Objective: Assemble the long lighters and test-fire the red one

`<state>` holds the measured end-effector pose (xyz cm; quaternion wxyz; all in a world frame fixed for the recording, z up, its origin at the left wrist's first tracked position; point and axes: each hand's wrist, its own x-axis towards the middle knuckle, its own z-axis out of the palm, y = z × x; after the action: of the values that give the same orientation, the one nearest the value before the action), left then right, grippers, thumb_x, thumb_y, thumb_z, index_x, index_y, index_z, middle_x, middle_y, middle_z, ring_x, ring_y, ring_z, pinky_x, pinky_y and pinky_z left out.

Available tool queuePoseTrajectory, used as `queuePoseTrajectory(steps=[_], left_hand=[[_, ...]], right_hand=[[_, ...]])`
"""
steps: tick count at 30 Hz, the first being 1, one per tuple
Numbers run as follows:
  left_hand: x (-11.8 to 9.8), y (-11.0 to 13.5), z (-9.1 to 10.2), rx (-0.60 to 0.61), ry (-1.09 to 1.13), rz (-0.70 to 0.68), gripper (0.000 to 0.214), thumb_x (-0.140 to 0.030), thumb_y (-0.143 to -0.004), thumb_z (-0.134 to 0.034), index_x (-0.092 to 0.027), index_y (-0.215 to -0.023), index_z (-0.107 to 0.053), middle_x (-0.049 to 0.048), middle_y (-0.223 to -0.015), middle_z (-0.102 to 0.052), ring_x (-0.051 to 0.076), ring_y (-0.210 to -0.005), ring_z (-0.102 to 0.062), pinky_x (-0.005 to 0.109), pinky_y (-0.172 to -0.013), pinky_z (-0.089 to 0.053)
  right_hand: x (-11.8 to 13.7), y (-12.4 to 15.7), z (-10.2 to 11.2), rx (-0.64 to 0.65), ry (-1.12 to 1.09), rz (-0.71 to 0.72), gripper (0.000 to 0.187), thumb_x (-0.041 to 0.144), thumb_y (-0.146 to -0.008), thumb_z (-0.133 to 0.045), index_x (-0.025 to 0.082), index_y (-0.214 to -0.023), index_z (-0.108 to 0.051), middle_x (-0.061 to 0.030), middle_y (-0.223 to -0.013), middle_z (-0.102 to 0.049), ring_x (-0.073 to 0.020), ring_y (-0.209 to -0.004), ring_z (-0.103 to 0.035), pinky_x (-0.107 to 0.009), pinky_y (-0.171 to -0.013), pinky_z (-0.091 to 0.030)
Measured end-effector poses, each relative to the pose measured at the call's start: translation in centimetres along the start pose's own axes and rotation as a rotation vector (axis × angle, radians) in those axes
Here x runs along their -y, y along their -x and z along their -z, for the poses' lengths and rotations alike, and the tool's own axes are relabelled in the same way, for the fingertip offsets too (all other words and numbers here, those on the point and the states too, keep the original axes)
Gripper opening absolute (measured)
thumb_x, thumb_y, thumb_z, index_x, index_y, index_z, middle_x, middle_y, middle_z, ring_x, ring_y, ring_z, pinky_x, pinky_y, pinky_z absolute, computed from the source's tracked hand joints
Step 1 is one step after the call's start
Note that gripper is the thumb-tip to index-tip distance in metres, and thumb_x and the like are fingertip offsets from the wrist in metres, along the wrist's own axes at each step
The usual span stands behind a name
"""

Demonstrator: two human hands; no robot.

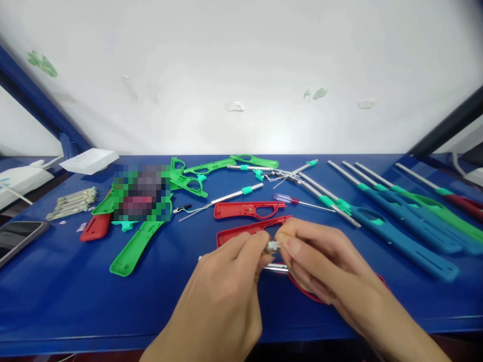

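Observation:
My left hand [226,291] is closed around a small lighter part [270,246], with only its pale and metallic end showing between the fingers. The rest of it is hidden, so I cannot tell its full shape. Thumb and index finger of my right hand [324,261] pinch at the tip of the same part, right beside the left fingertips. Under the hands lies a silver tube [277,267] beside a red lighter casing [307,295], both partly covered. Just beyond, two red casing halves [241,210] lie flat, open side up.
Several assembled long lighters [407,241] lie at the right. A screwdriver [302,202] and silver tubes with wires [279,176] are in the middle. Green casing halves [132,251], clear fuel tanks [71,202], and a phone [18,239] are at the left. A white wall [241,65] stands behind.

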<state>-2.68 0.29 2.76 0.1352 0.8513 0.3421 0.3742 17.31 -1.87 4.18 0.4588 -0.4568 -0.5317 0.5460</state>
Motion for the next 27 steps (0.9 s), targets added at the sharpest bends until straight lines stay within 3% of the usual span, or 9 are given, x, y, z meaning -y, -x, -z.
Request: queuePoseTrajectory(steps=[4, 7, 11, 16, 20, 23, 27], left_hand=[[-0.2, -0.1, -0.2, 0.003, 0.147, 0.025, 0.023, -0.009, -0.115, -0.054, -0.024, -0.108, -0.070, -0.0017, -0.100, -0.084, 0.015, -0.083, -0.081, 0.024, -0.079, -0.065], [-0.3, -0.3, -0.3, 0.012, 0.213, 0.073, 0.021, -0.011, -0.116, -0.058, -0.025, -0.108, -0.071, -0.0051, -0.103, -0.084, 0.013, -0.090, -0.083, 0.022, -0.090, -0.066], [-0.4, -0.7, -0.1, -0.056, 0.194, 0.082, 0.020, -0.014, -0.116, -0.059, -0.024, -0.106, -0.074, -0.0044, -0.097, -0.085, 0.012, -0.084, -0.083, 0.019, -0.078, -0.064], [-0.2, -0.8, 0.1, -0.090, 0.171, 0.092, 0.022, -0.013, -0.114, -0.062, -0.022, -0.120, -0.081, 0.0001, -0.114, -0.091, 0.013, -0.096, -0.087, 0.016, -0.083, -0.066], [0.0, -0.6, 0.1, -0.077, 0.157, 0.098, 0.024, -0.016, -0.116, -0.061, -0.021, -0.125, -0.083, 0.0026, -0.122, -0.092, 0.016, -0.109, -0.089, 0.019, -0.096, -0.069], [-0.1, -0.7, 0.1, -0.078, 0.148, 0.099, 0.024, -0.015, -0.115, -0.061, -0.021, -0.123, -0.083, 0.0026, -0.118, -0.092, 0.016, -0.106, -0.089, 0.020, -0.097, -0.069], [-0.2, -0.9, 0.0, -0.076, 0.188, 0.066, 0.023, -0.012, -0.114, -0.060, -0.022, -0.117, -0.081, 0.0001, -0.110, -0.090, 0.013, -0.096, -0.088, 0.018, -0.090, -0.068]], right_hand=[[0.4, 0.1, 0.9, 0.005, 0.143, 0.032, 0.051, 0.060, -0.113, -0.070, 0.024, -0.077, -0.063, 0.0057, -0.064, -0.045, -0.0109, -0.057, -0.039, -0.023, -0.052, -0.038], [0.6, 0.1, 1.2, -0.057, 0.213, 0.100, 0.054, 0.066, -0.112, -0.066, 0.025, -0.076, -0.064, 0.0037, -0.068, -0.050, -0.0125, -0.059, -0.042, -0.024, -0.052, -0.040], [0.7, -0.1, 1.3, -0.152, 0.332, 0.241, 0.053, 0.060, -0.114, -0.064, 0.026, -0.074, -0.063, 0.0030, -0.069, -0.056, -0.0131, -0.058, -0.044, -0.027, -0.052, -0.039], [0.7, 0.3, 1.3, -0.111, 0.564, 0.257, 0.039, 0.056, -0.120, -0.054, 0.030, -0.103, -0.078, 0.0015, -0.068, -0.064, -0.0188, -0.065, -0.066, -0.029, -0.056, -0.048], [0.7, 0.6, 1.2, -0.098, 0.696, 0.313, 0.037, 0.049, -0.122, -0.053, 0.030, -0.097, -0.073, 0.0020, -0.080, -0.075, -0.0145, -0.066, -0.068, -0.025, -0.055, -0.051], [0.6, 0.5, 1.2, -0.158, 0.702, 0.358, 0.032, 0.048, -0.123, -0.052, 0.031, -0.105, -0.072, 0.0023, -0.086, -0.081, -0.0151, -0.071, -0.074, -0.024, -0.060, -0.056], [0.5, 0.4, 1.0, -0.165, 0.717, 0.385, 0.022, 0.044, -0.123, -0.054, 0.033, -0.125, -0.073, 0.0047, -0.081, -0.081, -0.0153, -0.072, -0.080, -0.021, -0.052, -0.053]])
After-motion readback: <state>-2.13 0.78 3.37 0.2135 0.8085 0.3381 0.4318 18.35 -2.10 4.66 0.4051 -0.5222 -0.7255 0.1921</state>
